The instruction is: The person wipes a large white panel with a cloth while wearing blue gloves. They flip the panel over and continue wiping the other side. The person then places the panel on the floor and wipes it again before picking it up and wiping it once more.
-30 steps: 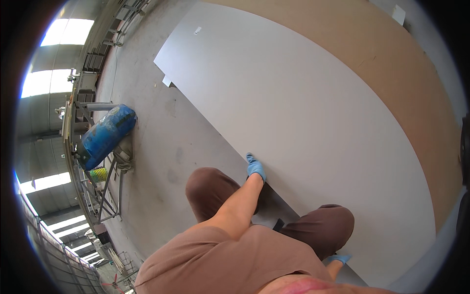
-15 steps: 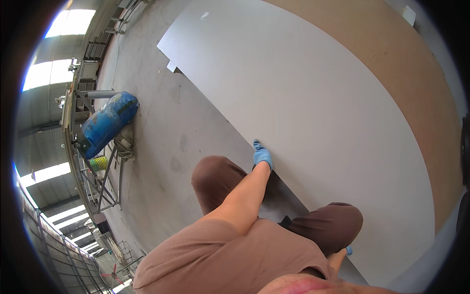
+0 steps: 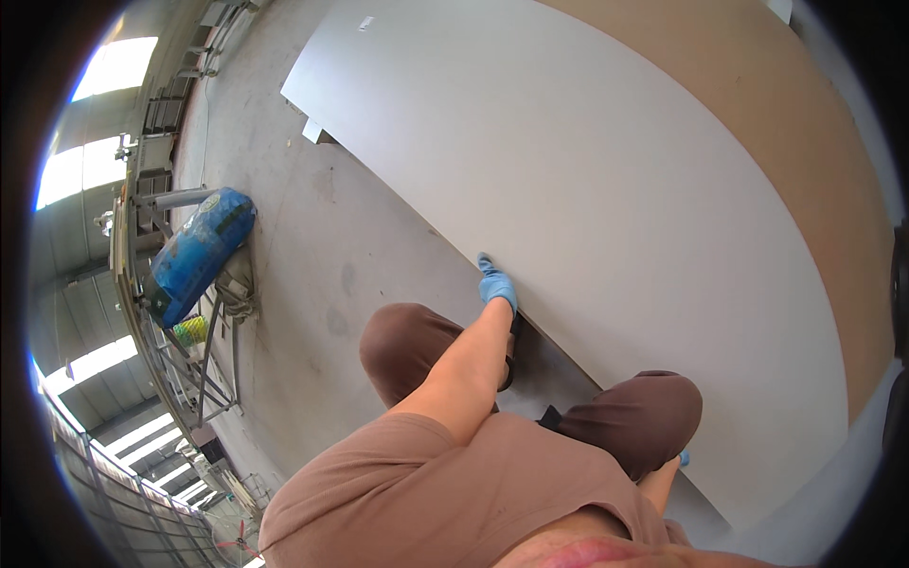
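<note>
A large, flat, light grey panel [image 3: 606, 189] stretches across the floor in front of me. My left hand [image 3: 497, 286], in a blue glove, holds its near long edge. The thumb rests on the top face, and the other fingers go under the edge out of sight. Of my right hand [image 3: 684, 458] only a bit of blue glove shows beside my right knee, at the same edge farther right. Its fingers are hidden. I am crouching, with both knees bent close to the panel.
Under the panel's far side lies a brown board [image 3: 757, 104]. Across the grey floor [image 3: 322, 246] to the left, a blue wrapped bundle [image 3: 204, 256] leans by a metal frame [image 3: 213, 379]. A small white label [image 3: 366, 24] is on the panel's far end.
My left hand has shifted slightly up and left in view, still on the panel's edge. The whole view has moved a little. A thin strip of the edge now shows between my knees.
</note>
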Available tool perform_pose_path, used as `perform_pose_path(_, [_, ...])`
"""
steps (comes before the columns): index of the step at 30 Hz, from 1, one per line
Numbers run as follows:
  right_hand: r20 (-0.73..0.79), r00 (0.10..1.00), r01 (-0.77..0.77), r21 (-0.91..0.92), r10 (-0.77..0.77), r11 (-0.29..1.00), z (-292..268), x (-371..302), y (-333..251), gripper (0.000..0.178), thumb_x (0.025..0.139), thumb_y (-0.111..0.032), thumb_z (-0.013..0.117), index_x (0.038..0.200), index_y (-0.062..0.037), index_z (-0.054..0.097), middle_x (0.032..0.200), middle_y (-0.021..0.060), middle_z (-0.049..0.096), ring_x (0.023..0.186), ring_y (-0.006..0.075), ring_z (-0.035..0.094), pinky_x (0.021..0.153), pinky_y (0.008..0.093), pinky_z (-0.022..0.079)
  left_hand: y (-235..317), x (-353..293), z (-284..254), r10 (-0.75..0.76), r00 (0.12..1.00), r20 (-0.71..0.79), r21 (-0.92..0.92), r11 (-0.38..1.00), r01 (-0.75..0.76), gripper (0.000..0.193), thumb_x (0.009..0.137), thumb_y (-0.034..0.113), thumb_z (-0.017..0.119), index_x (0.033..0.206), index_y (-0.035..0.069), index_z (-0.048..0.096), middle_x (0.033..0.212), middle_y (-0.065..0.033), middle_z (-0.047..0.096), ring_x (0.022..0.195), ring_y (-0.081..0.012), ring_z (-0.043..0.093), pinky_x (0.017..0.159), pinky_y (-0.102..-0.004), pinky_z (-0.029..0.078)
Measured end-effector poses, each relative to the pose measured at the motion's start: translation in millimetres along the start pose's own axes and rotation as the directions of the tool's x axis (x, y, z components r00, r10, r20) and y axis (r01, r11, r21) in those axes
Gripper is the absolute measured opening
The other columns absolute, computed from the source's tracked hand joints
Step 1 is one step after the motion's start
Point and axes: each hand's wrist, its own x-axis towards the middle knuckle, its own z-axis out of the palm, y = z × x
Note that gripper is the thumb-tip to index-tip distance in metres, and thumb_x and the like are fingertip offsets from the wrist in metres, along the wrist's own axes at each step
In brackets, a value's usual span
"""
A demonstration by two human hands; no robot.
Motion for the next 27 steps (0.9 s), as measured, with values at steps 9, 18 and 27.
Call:
perform_pose_path(9, [0.047,0.999,0.011,0.172,-0.019,0.985,-38,-14,-40,0.059,0.106,-0.052,0.043,0.156,-0.0221,0.055,0.166,0.0038,0.045,0.154,0.0287,0.042,0.125,0.0584,0.03,14,9,-2,0.129,0.871,0.474,-0.369,0.927,0.063,0.096,0.097,0.083,0.039,0.158,0.009,0.05,0.159,-0.0097,0.053,0.142,-0.0333,0.05,0.122,-0.0538,0.035])
perform_pose_path(18, [0.058,0.996,0.056,0.227,-0.071,0.972,-69,5,-45,0.069,0.106,-0.059,0.038,0.162,-0.0196,0.046,0.17,0.0053,0.04,0.157,0.0323,0.034,0.125,0.0631,0.021,44,2,-6,-0.201,0.636,0.745,-0.085,0.917,0.389,0.082,0.103,0.069,0.033,0.163,0.014,0.042,0.169,-0.0083,0.038,0.155,-0.033,0.032,0.127,-0.0577,0.025])
perform_pose_path(27, [-0.056,0.998,0.04,0.067,-0.036,0.997,-33,55,-71,0.065,0.105,-0.053,0.046,0.159,-0.0184,0.05,0.166,0.0065,0.047,0.154,0.0371,0.039,0.118,0.0726,0.027,40,4,7,-0.272,0.642,0.716,0.016,0.927,0.375,0.072,0.106,0.06,0.033,0.159,0.013,0.045,0.167,-0.0101,0.041,0.153,-0.0356,0.036,0.122,-0.06,0.032])
